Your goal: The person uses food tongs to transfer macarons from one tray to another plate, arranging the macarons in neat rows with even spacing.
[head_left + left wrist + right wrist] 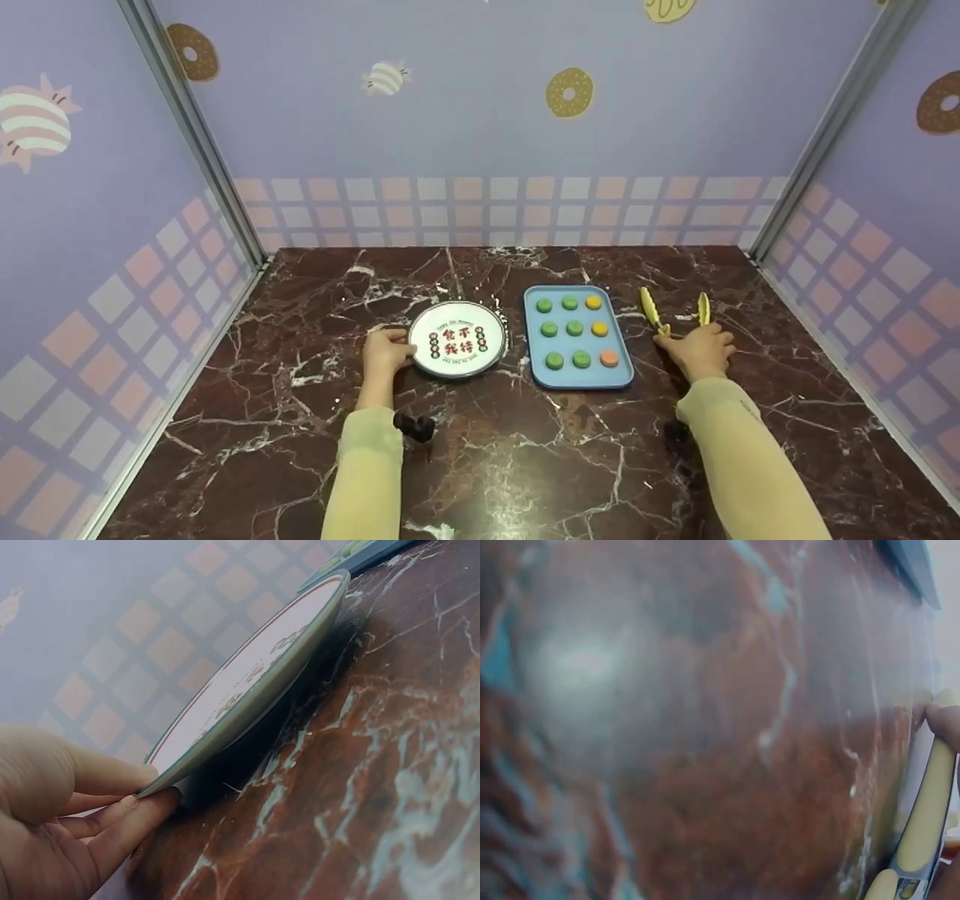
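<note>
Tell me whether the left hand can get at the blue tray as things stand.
Probably not directly: the left hand pinches the rim of the white plate, and that plate lies between it and the blue tray.

White plate (pixel 457 339) one side, yellow tongs (pixel 650 307) the other

Left hand (pixel 385 352) has the plate by its left edge, red characters facing up. Just beside it there's a blue tray (pixel 592 377) with nine little rounds (pixel 574 328): six green, two yellow, one pinkish. Right hand (pixel 699 351) is on the tongs, tips spread apart. Dark marbled table (pixel 300 450) under everything.
</note>
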### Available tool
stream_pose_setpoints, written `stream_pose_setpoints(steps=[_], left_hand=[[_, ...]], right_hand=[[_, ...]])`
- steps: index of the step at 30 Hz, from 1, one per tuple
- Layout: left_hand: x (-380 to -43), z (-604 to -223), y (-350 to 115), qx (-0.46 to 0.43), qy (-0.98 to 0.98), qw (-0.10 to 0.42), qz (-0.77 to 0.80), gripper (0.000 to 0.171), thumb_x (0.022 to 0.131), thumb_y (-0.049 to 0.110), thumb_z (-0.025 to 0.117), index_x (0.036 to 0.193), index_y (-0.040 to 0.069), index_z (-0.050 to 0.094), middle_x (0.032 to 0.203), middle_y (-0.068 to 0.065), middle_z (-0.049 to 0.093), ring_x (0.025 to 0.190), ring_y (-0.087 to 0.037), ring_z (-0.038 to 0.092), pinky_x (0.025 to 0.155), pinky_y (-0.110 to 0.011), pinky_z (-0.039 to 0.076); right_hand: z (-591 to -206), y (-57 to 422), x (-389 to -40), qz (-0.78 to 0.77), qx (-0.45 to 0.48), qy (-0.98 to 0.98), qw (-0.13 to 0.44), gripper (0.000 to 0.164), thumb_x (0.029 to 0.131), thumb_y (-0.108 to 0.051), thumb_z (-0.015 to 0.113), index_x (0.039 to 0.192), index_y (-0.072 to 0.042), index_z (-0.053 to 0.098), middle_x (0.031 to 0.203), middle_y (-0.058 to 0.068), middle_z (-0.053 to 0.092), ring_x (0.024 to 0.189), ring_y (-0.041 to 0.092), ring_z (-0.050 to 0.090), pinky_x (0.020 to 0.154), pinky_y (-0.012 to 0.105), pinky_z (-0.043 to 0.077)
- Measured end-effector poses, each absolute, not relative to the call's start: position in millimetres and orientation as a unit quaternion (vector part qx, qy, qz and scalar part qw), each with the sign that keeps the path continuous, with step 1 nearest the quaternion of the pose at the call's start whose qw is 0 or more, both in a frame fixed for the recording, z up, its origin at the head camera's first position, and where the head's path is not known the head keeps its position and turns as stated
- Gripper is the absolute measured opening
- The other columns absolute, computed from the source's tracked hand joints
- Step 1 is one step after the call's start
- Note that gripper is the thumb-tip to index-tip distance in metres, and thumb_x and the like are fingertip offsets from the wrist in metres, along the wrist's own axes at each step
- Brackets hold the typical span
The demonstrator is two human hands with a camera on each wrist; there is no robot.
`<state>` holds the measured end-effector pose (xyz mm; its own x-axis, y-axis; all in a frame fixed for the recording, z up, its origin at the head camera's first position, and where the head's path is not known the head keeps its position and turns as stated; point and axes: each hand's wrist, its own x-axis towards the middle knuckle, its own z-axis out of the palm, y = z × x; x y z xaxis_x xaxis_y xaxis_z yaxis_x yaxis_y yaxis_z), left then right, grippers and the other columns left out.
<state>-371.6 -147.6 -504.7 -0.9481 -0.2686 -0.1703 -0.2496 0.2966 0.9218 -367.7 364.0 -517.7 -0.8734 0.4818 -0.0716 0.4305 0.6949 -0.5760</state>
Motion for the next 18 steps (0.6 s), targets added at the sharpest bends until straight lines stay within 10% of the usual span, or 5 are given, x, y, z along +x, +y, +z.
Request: stream_pose_setpoints(steps=[18], left_hand=[[-362.8, -514.7, -147.6, 0.155, -0.787, 0.058, -0.595, 0.043, 0.089, -0.006, 0.071, 0.132, -0.01, 0.064, 0.129, -0.032, 0.066, 0.112, -0.042, 0.07, 0.08, -0.035, 0.067]], right_hand=[[-500.1, 378.9, -355.4, 0.299, -0.198, -0.933, 0.009, 0.104, 0.087, -0.051, 0.074, 0.14, 0.027, 0.03, 0.137, 0.05, 0.042, 0.125, 0.059, 0.049, 0.109, 0.066, 0.045]])
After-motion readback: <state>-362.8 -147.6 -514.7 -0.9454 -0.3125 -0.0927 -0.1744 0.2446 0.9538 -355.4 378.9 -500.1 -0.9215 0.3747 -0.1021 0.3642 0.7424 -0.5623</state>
